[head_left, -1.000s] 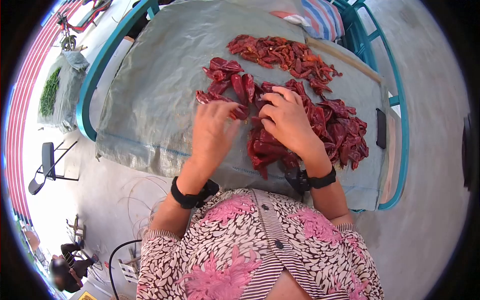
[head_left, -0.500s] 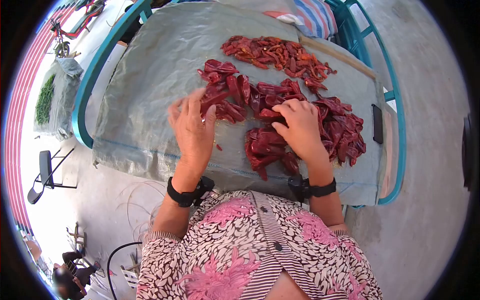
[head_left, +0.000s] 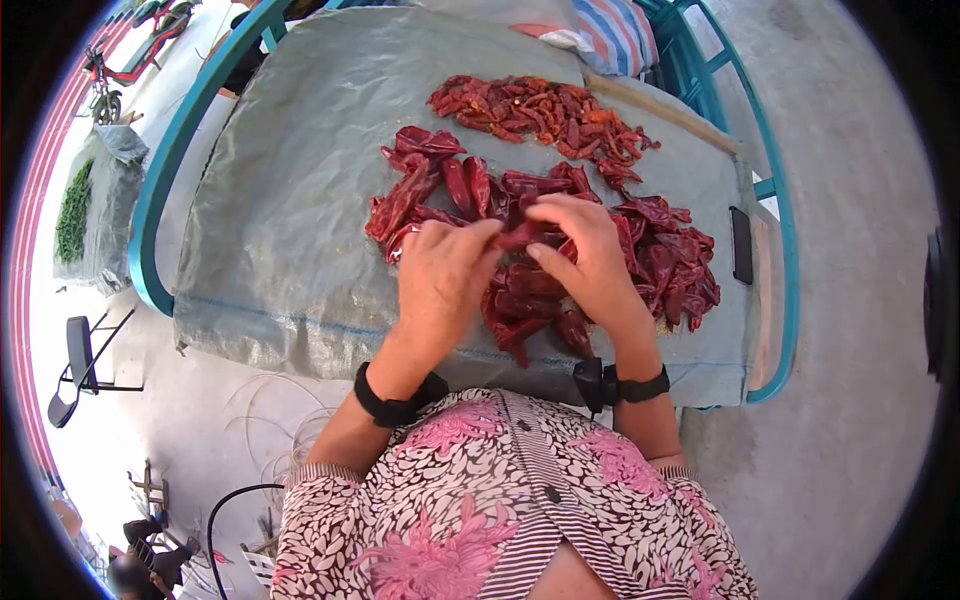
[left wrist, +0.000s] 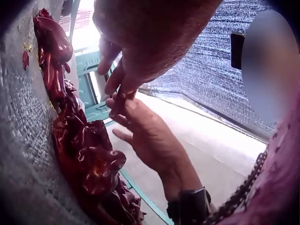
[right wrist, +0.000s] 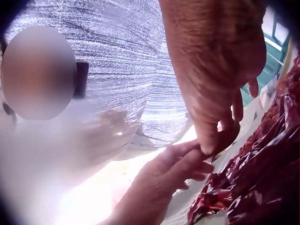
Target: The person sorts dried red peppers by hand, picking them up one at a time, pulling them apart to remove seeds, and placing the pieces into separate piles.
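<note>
Between my two hands is a dark red dried chili pepper [head_left: 518, 236], held just above the sheet. My left hand [head_left: 440, 285] pinches its left end with thumb and fingers, and my right hand [head_left: 590, 262] grips the other end. In the right wrist view the pepper [right wrist: 228, 139] shows beneath the right fingertips, where both hands meet. Loose large red peppers [head_left: 405, 195] lie beyond the left hand. Close below the right hand is a bunch of peppers [head_left: 525, 305], and a bigger pile [head_left: 680, 270] spreads to its right.
A heap of smaller, shrivelled orange-red peppers [head_left: 550, 112] lies at the far side of the grey-green sheet [head_left: 290, 200]. A black phone [head_left: 741, 245] rests near the right edge. Teal metal rails [head_left: 150, 240] border the surface, and a striped sack [head_left: 615, 40] stands at the back.
My left hand was spread over the left peppers half a second ago; it has moved right to meet the right hand. Both now grip one pepper. The left group has an extra long pepper.
</note>
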A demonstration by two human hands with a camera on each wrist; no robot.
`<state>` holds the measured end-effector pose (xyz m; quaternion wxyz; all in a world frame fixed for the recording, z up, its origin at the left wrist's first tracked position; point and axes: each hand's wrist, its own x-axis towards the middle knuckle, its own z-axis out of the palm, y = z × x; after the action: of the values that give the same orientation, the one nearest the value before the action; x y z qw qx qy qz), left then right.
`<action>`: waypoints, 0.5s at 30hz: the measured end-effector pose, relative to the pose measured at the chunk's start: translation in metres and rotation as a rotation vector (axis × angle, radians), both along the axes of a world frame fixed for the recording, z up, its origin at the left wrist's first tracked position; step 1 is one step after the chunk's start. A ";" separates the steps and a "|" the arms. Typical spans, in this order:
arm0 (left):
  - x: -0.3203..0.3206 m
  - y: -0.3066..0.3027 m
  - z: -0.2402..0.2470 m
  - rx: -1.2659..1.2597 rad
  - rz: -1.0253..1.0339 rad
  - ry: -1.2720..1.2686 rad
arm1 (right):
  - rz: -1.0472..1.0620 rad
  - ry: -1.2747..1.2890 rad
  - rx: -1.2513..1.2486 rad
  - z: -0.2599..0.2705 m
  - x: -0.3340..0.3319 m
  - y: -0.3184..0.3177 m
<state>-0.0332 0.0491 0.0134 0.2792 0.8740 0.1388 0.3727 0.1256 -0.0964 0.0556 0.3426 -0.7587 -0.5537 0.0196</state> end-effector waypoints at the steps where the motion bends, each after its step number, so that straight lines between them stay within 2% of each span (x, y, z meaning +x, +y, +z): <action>1: -0.002 0.005 0.001 -0.034 0.069 0.007 | -0.060 -0.055 -0.046 -0.001 0.006 -0.001; 3: -0.008 0.021 -0.003 -0.115 0.148 0.067 | -0.184 -0.165 -0.138 -0.011 0.019 -0.004; 4: -0.008 0.027 -0.004 -0.154 0.187 0.097 | -0.181 -0.190 -0.186 -0.014 0.026 -0.003; 7: -0.001 0.033 -0.002 0.057 0.374 0.074 | -0.151 -0.261 -0.292 -0.020 0.043 0.007; 12: -0.005 0.015 -0.007 0.032 0.264 0.128 | -0.080 -0.342 -0.337 -0.033 0.052 0.028; 15: -0.012 0.005 -0.011 0.033 0.238 0.111 | -0.065 -0.232 -0.514 -0.022 0.058 0.032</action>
<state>-0.0448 0.0544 0.0026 0.2108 0.8751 0.2506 0.3564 0.1835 -0.0641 0.0333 0.0738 -0.8353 -0.5414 0.0612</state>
